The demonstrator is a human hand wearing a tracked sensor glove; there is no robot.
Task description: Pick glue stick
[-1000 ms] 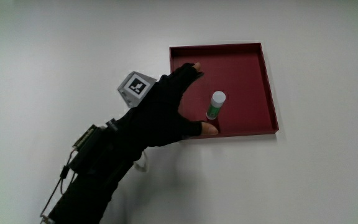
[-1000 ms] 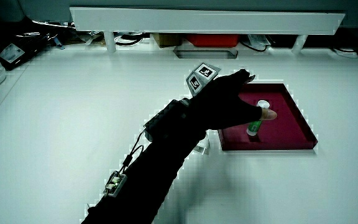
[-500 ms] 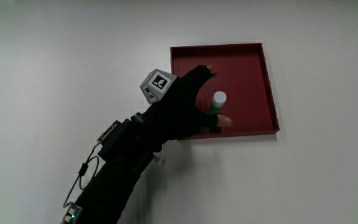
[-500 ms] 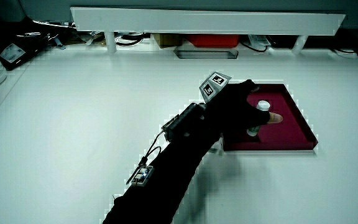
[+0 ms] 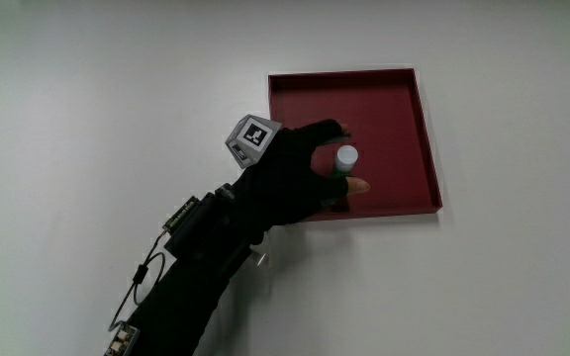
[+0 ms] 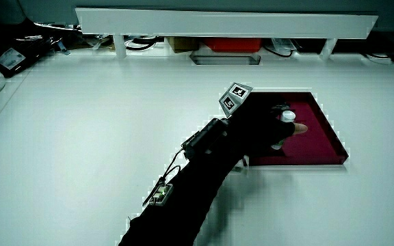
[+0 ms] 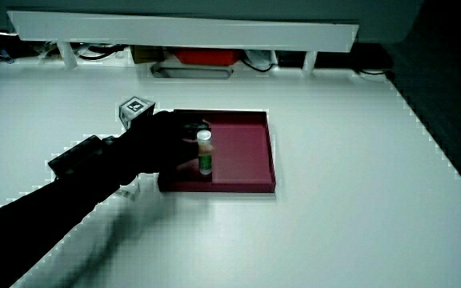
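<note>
The glue stick (image 5: 345, 160) is seen standing upright in the red tray (image 5: 404, 109), near the tray wall closest to the person. The hand (image 5: 290, 178) is placed over that wall, at roughly nine o'clock of the stick, and its fingers (image 5: 329, 132) are closed around the green body below the white cap. For a clean pick, the grip should be firmed on the body, not the cap, and the stick lifted straight up so the tray on the bench (image 5: 87, 89) is not dragged.
</note>
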